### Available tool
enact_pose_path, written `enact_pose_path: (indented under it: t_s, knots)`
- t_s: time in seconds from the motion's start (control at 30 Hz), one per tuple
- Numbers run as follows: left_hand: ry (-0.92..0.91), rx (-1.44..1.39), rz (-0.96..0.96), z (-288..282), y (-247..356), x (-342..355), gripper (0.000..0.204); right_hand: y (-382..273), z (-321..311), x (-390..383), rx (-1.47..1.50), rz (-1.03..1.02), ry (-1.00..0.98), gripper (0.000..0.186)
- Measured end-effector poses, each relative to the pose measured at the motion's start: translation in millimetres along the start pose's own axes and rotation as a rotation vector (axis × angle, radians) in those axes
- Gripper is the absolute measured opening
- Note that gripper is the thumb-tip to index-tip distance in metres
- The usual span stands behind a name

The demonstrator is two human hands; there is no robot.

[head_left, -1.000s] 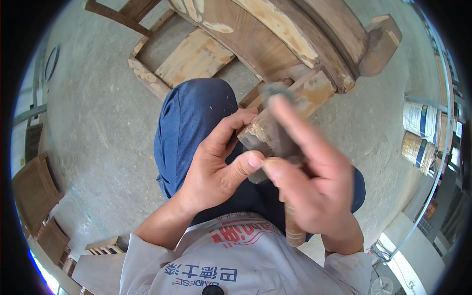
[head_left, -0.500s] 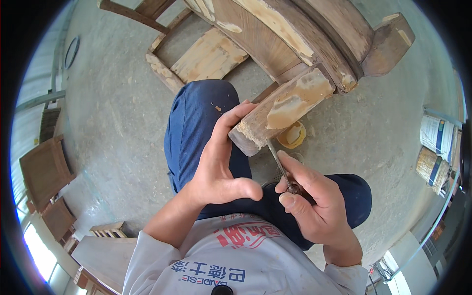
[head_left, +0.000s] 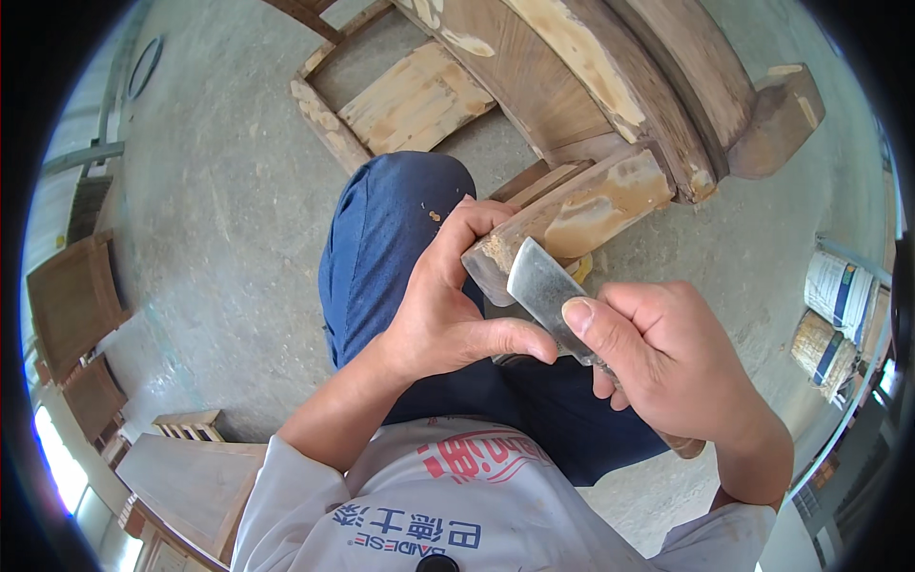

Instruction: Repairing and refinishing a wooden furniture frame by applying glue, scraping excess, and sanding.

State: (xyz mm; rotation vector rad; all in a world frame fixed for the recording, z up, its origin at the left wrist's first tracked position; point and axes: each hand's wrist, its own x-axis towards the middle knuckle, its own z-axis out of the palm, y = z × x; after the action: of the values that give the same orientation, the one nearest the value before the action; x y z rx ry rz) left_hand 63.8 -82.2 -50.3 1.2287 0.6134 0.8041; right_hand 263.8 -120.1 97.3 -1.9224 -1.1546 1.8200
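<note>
My left hand (head_left: pixel 438 315) curls its fingers over the end of a brown wooden furniture leg (head_left: pixel 600 205), thumb held off below it. The leg has pale tan patches and crumbly material at its near end. My right hand (head_left: pixel 662 362) is closed round a knife-like tool, its broad, square-ended steel blade (head_left: pixel 541 281) lying over that near end; whether it touches the wood I cannot tell. A yellow container (head_left: pixel 581 267) is mostly hidden beneath.
The large wooden furniture piece (head_left: pixel 562 114) fills the upper middle, with a patched panel (head_left: pixel 415 91) beside it. Buckets (head_left: pixel 839 291) stand at the right; brown wooden panels (head_left: pixel 71 296) are at the left. My blue-trousered knee (head_left: pixel 381 229) is under the work.
Since one second ago my left thumb has come away from the wood. In the last half second my right hand moved up and right, turning the blade from edge-on to broad side up.
</note>
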Motion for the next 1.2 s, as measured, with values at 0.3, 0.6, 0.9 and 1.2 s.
enact_pose_path:
  t_s: [0.3,0.6,0.9,1.2]
  knots:
    - [-0.026,0.263,0.097,-1.6,3.4,4.4,0.076,-32.5,-13.4,4.0,-0.171,0.114,-0.027,0.033]
    - [-0.004,0.204,0.138,-2.3,5.0,4.3,0.074,-69.1,-3.7,19.8,-0.129,0.351,-0.046,0.035]
    - [0.023,0.093,0.189,-15.7,0.3,1.7,0.077,-77.1,-9.5,14.4,-0.871,0.050,0.237,0.036]
    - [0.277,-0.440,0.145,-13.3,6.5,-8.2,0.058,-116.7,-4.6,34.4,-1.371,0.096,0.197,0.043]
